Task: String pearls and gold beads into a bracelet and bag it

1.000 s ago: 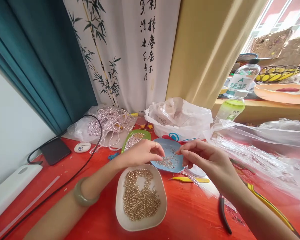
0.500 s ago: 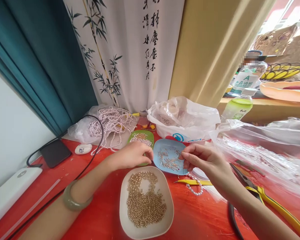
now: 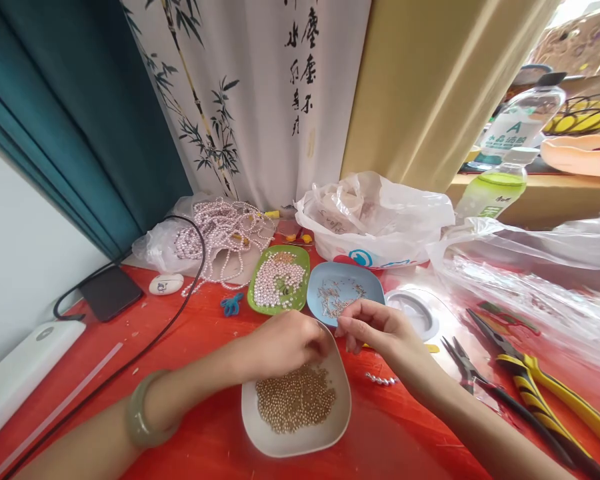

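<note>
Both hands have come down from the blue dish toward the person since a moment ago; they now sit over the white dish. The left hand (image 3: 285, 343) curls over the far rim of the white dish (image 3: 300, 437), fingertips dipped among the gold beads (image 3: 295, 399); whether it pinches a bead I cannot tell, the fingers hide it. A green bangle (image 3: 141, 417) rings that wrist. Beyond the left hand lies a green dish (image 3: 260, 308) heaped with pale pearls, and further left of it a black cable (image 3: 145, 347) and a phone (image 3: 111, 293). Just right of the left hand, the right hand (image 3: 380, 330) hovers, thumb and forefinger pressed together as on something very fine, too small to make out. Beyond it sits the blue dish (image 3: 367, 283) of metal pins. Below the right wrist a short string of beads (image 3: 380, 379) lies on the red table (image 3: 205, 427). Further right lie the yellow-handled pliers (image 3: 545, 383).
</note>
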{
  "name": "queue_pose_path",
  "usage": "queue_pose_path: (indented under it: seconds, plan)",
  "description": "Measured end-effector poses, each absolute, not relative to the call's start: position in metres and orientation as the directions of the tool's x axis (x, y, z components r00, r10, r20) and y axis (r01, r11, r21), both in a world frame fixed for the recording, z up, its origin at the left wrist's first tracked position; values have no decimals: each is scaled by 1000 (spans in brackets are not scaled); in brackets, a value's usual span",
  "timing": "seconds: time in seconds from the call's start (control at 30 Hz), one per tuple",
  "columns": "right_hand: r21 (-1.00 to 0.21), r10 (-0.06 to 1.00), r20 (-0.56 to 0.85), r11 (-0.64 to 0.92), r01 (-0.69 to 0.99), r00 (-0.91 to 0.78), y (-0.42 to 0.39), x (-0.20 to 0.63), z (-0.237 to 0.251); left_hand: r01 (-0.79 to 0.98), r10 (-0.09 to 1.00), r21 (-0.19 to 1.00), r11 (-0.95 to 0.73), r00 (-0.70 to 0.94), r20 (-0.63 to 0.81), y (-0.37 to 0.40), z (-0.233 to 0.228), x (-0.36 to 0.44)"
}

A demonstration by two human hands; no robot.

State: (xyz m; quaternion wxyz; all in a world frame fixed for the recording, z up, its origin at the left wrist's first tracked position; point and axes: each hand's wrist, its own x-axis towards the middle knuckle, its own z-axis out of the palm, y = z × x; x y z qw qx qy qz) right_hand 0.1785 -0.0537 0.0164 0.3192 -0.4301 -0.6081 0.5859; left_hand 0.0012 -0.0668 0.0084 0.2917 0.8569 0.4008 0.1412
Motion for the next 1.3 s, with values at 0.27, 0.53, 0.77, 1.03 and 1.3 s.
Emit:
queue_pose_path:
  seconds: [0.27, 0.53, 0.77, 1.03, 1.3]
  plan:
    - [-986, 904, -85, -15, 167, -418, -54, 178, 14, 642, 763, 534, -551, 646, 12, -69, 5, 4]
    - [-989, 917, -125, -83, 125, -379, -64, 176, 6, 635, 857, 690, -348, 513, -40, -69, -1, 5]
    - [-993, 906, -110, -114, 13, -408, -72, 171, -4, 98, 904, 963, 252, 332, -271, -58, -2, 6]
    - [-988, 895, -131, -155, -22, -427, -73, 170, -4, -192, 872, 901, 389, 391, -293, -57, -3, 6]
    - [-984, 886, -164, -176, 13, -433, -72, 167, -4, -152, 865, 911, 384, 405, -297, -57, -6, 8]
